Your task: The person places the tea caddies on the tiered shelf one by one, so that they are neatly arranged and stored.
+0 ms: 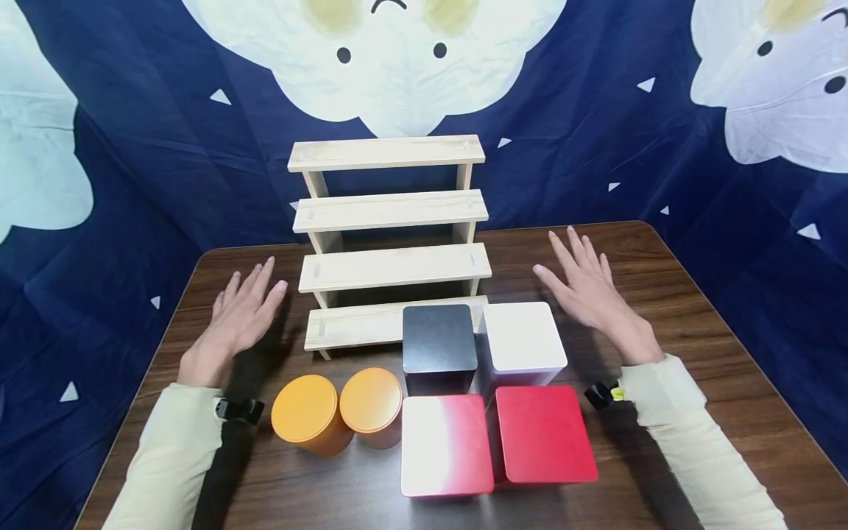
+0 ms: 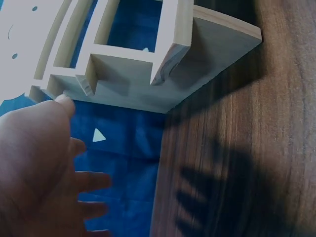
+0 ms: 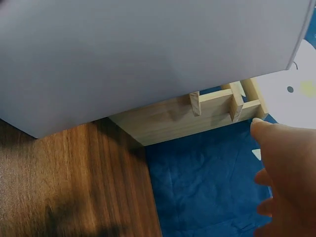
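- Two hands, both with fingers stretched out straight and the thumb held apart. The left hand (image 1: 235, 316) is between 8 and 9 o'clock, reading the clock from the shelf's middle in the head view; the right hand (image 1: 591, 296) is just past 3. Each is raised above the desk (image 1: 669, 316).
- Two pale sleeves (image 1: 695, 434), one per arm, and two small black devices (image 1: 238, 411), one by each wrist.
- One wooden shelf (image 1: 394, 266), between the hands, with four stepped boards; of the things on the desk it is the nearest to the left hand.
- One white box (image 1: 525, 335) at 4 o'clock, near the right hand.
- One black box (image 1: 440, 338) at 5 o'clock, overlapping the lowest board in the head view.
- Two red boxes: one (image 1: 447, 445) between 5 and 6 o'clock, its top whitened by glare, the other (image 1: 546, 434) between 4 and 5.
- Two orange cylinders: one (image 1: 305, 408) at 7 o'clock, the other (image 1: 371, 401) just past 6, side by side.
- One dark blue cloth (image 1: 556, 177) behind, from 9 through 12 to 3 o'clock, with three white clouds (image 1: 397, 88) visible.
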Available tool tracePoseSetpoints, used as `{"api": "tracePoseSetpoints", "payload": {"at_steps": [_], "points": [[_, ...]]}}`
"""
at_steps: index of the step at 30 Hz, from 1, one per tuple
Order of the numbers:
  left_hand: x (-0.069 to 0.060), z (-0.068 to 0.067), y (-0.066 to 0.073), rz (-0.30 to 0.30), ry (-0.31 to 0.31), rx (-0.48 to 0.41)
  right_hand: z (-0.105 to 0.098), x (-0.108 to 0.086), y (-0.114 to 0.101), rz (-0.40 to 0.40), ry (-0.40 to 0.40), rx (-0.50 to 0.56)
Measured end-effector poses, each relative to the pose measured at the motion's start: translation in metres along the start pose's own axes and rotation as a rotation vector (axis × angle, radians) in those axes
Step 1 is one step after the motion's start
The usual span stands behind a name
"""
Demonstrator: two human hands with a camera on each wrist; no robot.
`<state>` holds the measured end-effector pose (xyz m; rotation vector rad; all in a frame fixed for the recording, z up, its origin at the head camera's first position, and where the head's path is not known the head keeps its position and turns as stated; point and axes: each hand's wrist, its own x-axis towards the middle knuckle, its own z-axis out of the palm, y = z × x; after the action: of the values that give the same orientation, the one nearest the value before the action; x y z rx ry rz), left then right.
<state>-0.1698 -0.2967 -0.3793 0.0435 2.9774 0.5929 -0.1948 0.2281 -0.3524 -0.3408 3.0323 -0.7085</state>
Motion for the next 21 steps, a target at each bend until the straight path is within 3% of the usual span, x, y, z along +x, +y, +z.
{"api": "tracePoseSetpoints", "payload": {"at_steps": [6,12,16,21], "points": [[0.003,-0.005,-0.004,-0.001,-0.062,-0.188,-0.008,-0.008,-0.002,-0.089,-0.027,0.171],[0.005,0.0,-0.007,0.01,-0.172,-0.585,-0.021,-0.023,-0.009,-0.151,-0.035,0.265],[0.005,0.007,-0.009,-0.004,-0.284,-0.762,-0.029,-0.035,-0.014,-0.227,-0.107,0.359],[0.004,0.016,-0.012,-0.03,-0.411,-0.903,-0.033,-0.047,-0.016,-0.349,-0.217,0.453]]}}
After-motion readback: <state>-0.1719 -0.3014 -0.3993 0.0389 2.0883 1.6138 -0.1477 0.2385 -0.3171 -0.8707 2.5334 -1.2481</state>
